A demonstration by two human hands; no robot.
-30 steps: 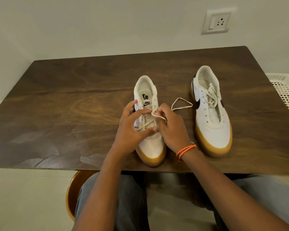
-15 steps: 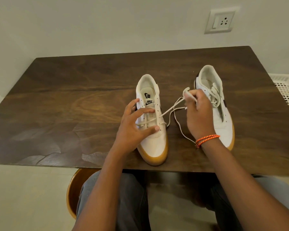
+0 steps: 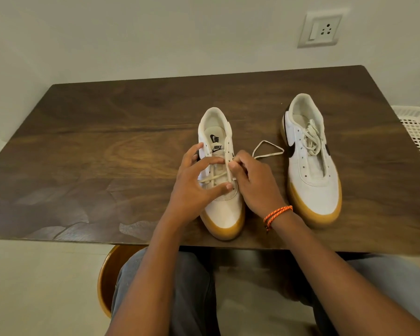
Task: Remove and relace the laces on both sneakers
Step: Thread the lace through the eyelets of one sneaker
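Two white sneakers with gum soles stand on the dark wooden table (image 3: 107,151), toes toward me. The near sneaker (image 3: 224,212) sits in the middle with its cream lace (image 3: 268,151) partly threaded; a loop of that lace lies on the table to its right. My left hand (image 3: 194,187) rests over the sneaker's left side, with thumb and fingers spread across the eyelets. At the right eyelet row my right hand (image 3: 252,183) pinches the lace. The second sneaker (image 3: 312,170) stands further right with its loose lace bunched on its tongue.
A white perforated plastic basket (image 3: 419,134) stands off the table's right edge. A wall socket (image 3: 321,29) sits on the wall behind. My knees and a round wooden stool (image 3: 107,275) are below the table's front edge.
My right hand, which had pulled the lace up and to the right half a second ago, has come back down to the near sneaker's eyelets. The lace's slack now lies looped on the table.
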